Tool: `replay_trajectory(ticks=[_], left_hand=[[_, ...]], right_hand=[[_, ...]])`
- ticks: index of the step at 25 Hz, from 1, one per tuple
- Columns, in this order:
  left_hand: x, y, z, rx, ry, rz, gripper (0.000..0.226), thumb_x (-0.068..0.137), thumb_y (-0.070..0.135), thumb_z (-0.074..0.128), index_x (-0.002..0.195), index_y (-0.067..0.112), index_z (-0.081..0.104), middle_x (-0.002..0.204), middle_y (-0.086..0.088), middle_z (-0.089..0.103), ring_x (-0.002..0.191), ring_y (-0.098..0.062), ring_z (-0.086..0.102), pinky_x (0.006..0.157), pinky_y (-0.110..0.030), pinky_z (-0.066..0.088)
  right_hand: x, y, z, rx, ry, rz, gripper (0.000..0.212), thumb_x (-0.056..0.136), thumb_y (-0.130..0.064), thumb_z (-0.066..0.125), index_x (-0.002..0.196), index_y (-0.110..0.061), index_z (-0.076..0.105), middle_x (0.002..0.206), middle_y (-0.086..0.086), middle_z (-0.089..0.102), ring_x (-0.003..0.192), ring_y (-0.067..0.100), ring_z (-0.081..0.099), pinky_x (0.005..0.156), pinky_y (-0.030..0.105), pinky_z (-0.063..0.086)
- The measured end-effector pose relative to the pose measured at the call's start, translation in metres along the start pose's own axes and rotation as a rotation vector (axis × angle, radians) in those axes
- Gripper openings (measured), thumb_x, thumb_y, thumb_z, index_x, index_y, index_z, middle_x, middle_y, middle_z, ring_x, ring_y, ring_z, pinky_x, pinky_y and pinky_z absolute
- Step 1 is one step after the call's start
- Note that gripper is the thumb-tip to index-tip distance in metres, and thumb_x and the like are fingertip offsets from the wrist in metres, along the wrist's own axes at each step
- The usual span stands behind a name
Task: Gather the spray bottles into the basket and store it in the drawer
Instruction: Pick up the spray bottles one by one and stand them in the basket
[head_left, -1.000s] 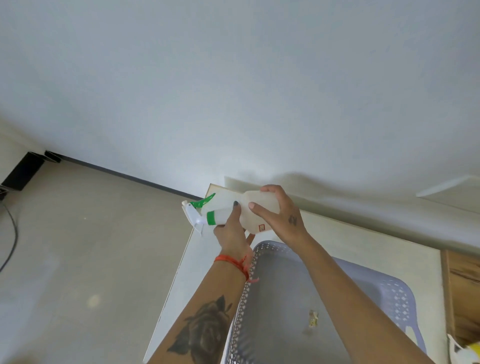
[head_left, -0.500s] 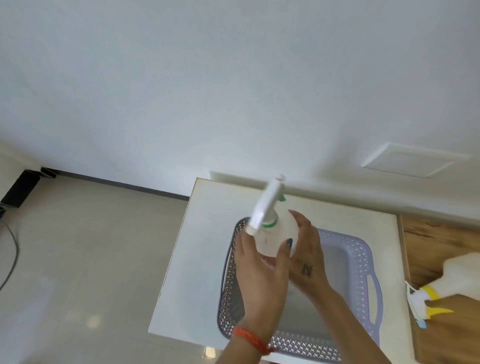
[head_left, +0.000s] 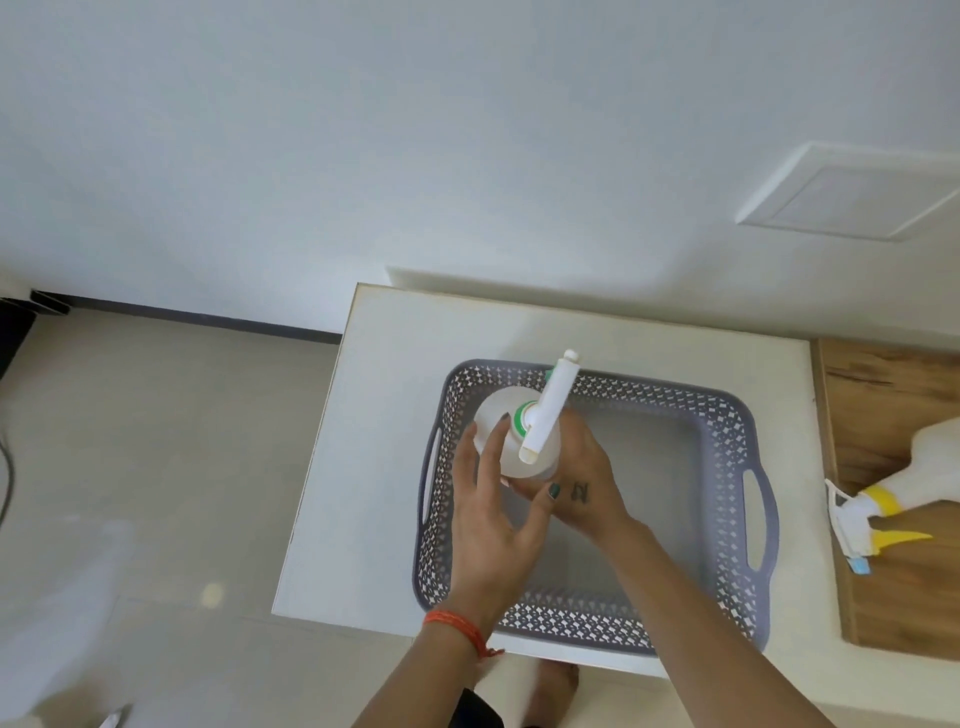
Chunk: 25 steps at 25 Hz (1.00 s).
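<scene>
A white spray bottle with a green collar (head_left: 519, 441) stands upright inside the left part of the lavender perforated basket (head_left: 727, 410). My right hand (head_left: 582, 488) grips the bottle's body from the right, fingers wrapped round it. My left hand (head_left: 483, 509) lies against the bottle's left side with fairly straight fingers, its thumb across my right hand's fingers. A second white spray bottle with a yellow collar and trigger (head_left: 930, 467) lies on its side on the wooden surface (head_left: 883, 571) to the right of the basket.
The basket sits on a small white table (head_left: 363, 467) against the wall. The wooden surface adjoins the table's right edge. Beige floor lies to the left, and my bare foot (head_left: 550, 691) shows below the table's front edge.
The bottle was carried from the table's far left corner, turned upright and lowered into the basket. My view shifted down and right, showing the whole basket.
</scene>
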<state>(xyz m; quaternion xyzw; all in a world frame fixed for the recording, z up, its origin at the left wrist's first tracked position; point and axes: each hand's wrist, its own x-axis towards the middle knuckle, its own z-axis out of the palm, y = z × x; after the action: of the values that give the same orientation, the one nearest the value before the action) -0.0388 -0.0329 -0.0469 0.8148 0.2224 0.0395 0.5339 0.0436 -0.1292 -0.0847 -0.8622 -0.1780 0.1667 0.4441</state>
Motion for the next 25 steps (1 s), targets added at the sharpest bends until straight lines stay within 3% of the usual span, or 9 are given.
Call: replay_trajectory(ticks=[2, 4, 9, 12, 15, 20, 25], left_hand=[[0.000, -0.009, 0.003, -0.015, 0.000, -0.023, 0.071, 0.078, 0.051, 0.059, 0.130, 0.067, 0.014, 0.155, 0.003, 0.019, 0.144, -0.007, 0.016, 0.113, -0.041, 0.034], [0.001, -0.014, 0.004, -0.033, 0.004, -0.032, 0.073, 0.078, 0.049, 0.060, 0.132, 0.065, 0.014, 0.155, 0.004, 0.018, 0.144, -0.012, 0.019, 0.111, -0.044, 0.036], [0.009, -0.018, 0.006, -0.010, 0.028, -0.031, 0.075, 0.079, 0.046, 0.059, 0.141, 0.047, 0.018, 0.152, -0.001, 0.022, 0.142, -0.014, 0.023, 0.107, -0.045, 0.041], [0.010, -0.017, 0.007, -0.004, 0.033, -0.036, 0.074, 0.077, 0.052, 0.057, 0.140, 0.049, 0.018, 0.154, 0.000, 0.021, 0.140, -0.004, 0.019, 0.110, -0.040, 0.036], [0.006, -0.020, 0.008, -0.014, 0.067, -0.086, 0.078, 0.078, 0.048, 0.061, 0.142, 0.046, 0.017, 0.154, 0.001, 0.022, 0.143, -0.012, 0.023, 0.109, -0.044, 0.039], [-0.027, 0.003, 0.020, -0.023, 0.247, -0.347, 0.071, 0.084, 0.034, 0.063, 0.143, 0.027, 0.025, 0.146, -0.003, 0.032, 0.126, -0.024, 0.046, 0.096, -0.051, 0.047], [-0.072, 0.067, 0.069, -0.062, 0.221, -0.343, 0.061, 0.086, 0.027, 0.063, 0.137, 0.018, 0.033, 0.127, 0.003, 0.039, 0.111, -0.024, 0.053, 0.083, -0.039, 0.047]], right_hand=[[0.003, 0.005, 0.005, -0.024, -0.021, -0.004, 0.088, 0.065, -0.052, 0.072, 0.134, -0.007, 0.040, 0.129, 0.006, 0.051, 0.114, 0.011, 0.049, 0.089, 0.008, 0.036], [0.008, 0.008, 0.009, -0.033, -0.031, -0.007, 0.088, 0.065, -0.050, 0.072, 0.135, -0.009, 0.039, 0.131, 0.008, 0.045, 0.111, 0.008, 0.046, 0.086, 0.003, 0.033], [0.020, 0.008, 0.010, -0.082, -0.047, 0.006, 0.093, 0.067, -0.037, 0.080, 0.143, -0.019, 0.030, 0.138, 0.005, 0.036, 0.117, 0.020, 0.049, 0.089, 0.025, 0.042], [0.022, 0.007, 0.011, -0.109, -0.060, 0.015, 0.097, 0.068, -0.038, 0.079, 0.146, -0.018, 0.025, 0.142, 0.005, 0.034, 0.118, 0.024, 0.049, 0.091, 0.036, 0.046], [0.017, 0.008, 0.006, -0.089, -0.071, 0.046, 0.103, 0.069, -0.038, 0.078, 0.150, -0.017, 0.017, 0.146, 0.006, 0.032, 0.125, 0.023, 0.044, 0.096, 0.030, 0.040], [-0.022, 0.015, -0.026, -0.046, 0.062, 0.144, 0.082, 0.074, -0.013, 0.069, 0.145, -0.011, 0.029, 0.140, 0.010, 0.044, 0.129, 0.023, 0.045, 0.106, 0.032, 0.039], [-0.073, 0.018, -0.091, -0.012, 0.264, 0.200, 0.069, 0.077, -0.022, 0.069, 0.139, -0.012, 0.041, 0.131, 0.009, 0.054, 0.118, 0.022, 0.054, 0.100, 0.033, 0.046]])
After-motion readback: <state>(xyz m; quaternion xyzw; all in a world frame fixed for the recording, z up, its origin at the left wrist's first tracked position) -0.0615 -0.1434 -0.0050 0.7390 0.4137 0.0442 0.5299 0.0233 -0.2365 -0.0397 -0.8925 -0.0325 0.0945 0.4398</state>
